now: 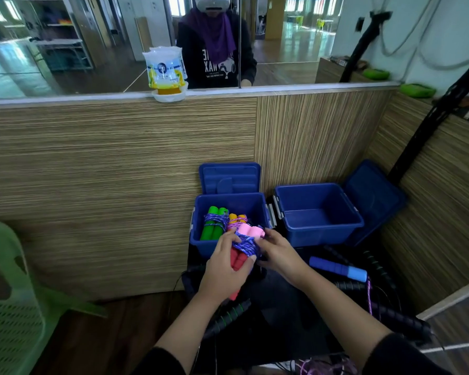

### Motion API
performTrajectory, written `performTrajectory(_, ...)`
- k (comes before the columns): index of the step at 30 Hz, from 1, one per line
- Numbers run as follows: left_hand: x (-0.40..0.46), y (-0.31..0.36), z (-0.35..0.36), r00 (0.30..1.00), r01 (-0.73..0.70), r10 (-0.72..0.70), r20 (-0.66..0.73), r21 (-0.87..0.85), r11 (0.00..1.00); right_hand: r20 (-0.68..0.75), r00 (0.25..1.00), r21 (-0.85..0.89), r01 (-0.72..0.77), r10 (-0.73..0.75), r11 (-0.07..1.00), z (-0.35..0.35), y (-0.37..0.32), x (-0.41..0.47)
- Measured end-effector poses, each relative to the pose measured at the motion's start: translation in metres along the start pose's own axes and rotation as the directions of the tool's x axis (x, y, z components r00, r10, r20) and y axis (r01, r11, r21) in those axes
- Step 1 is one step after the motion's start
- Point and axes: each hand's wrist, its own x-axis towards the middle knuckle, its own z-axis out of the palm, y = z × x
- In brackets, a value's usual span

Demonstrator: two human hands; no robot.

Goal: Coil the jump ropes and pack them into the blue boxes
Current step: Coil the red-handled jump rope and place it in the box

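**Red rope bundle held at near edge of left box**

Red rope (238, 262): two red handles side by side, purple-blue cord wound around them, sits just at the near rim of the left box (201, 246), above the dark pile in front of it. Left hand (225, 266) wraps the handles from the left, fingers clenched around them, thumb on the cord. Right hand (278, 253) is on the bundle's right side, fingertips pinching the cord wrap; whether it grips a loose end, cannot tell.

Left box is open, lid (230, 177) standing up behind it against the wood panel (106, 171). Inside: green rope (214, 226) on the left, cord-wrapped; orange rope (237, 219) in the middle; pink rope (248, 230) near side, touching the red bundle.

Right box (318, 212), just beside the left one, is open and holds nothing, lid (374, 196) leaning at its right.

Near right of the hands: blue handle (337, 267) lying on black ropes (377, 288), loose purple cord (368, 296) trailing from it. More black handles with green bands (228, 316) lie under the left forearm.

Green chair (8, 293) at far left.
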Motion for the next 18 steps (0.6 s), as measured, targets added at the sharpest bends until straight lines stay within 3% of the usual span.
performTrajectory(7,0.030,-0.008,0.020,0.992,0.120,-0.118,0.044,-0.054,0.991,-0.199,0.978,-0.129,0.038,-0.063,0.991,0.009,0.012,0.035)
performTrajectory(18,0.116,-0.053,0.031,0.969,0.248,-0.247,0.033,-0.058,0.967,-0.108,0.979,-0.346,0.125,-0.172,0.930,-0.009,-0.004,0.150)
